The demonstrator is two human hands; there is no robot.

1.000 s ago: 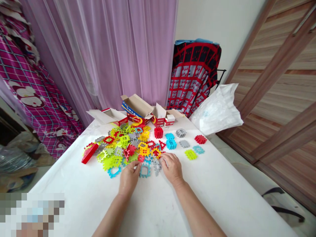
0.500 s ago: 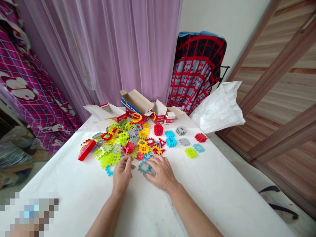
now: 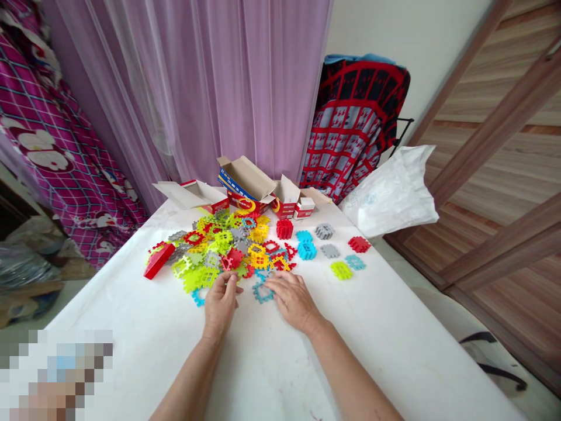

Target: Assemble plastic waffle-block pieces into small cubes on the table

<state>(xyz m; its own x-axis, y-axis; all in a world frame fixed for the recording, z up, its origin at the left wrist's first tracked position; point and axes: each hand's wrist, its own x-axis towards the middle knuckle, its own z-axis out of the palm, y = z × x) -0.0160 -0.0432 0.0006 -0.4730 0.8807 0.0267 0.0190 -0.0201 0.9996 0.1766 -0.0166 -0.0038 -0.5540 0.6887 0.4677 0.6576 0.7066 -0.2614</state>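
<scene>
My left hand (image 3: 220, 301) is at the near edge of a heap of plastic building tiles (image 3: 214, 242), thumb and fingers pressed together. Anything it may hold is too small or hidden to make out. To the right, my right hand (image 3: 293, 297) lies low over the table with its fingers stretched out and bent slightly down. Its fingertips are at the right side of a blue open-frame tile (image 3: 263, 294), and I cannot tell whether they touch it. The heap mixes yellow, lime, red, grey and blue toothed pieces. Another blue frame (image 3: 198, 298) lies left of my left hand.
Right of the heap stand sorted stacks: red (image 3: 284, 228), blue (image 3: 306, 250) and grey (image 3: 324, 231). Single-colour tiles, including a lime one (image 3: 340, 270), lie nearby. Opened boxes (image 3: 245, 178) line the back. A white bag (image 3: 392, 193) sits at the right edge, a red wedge-shaped piece (image 3: 158, 261) at left.
My right hand has drawn back to the right off the blue frame tile, which shows more fully. My left hand stays pinched in about the same place. The view has shifted slightly.
</scene>
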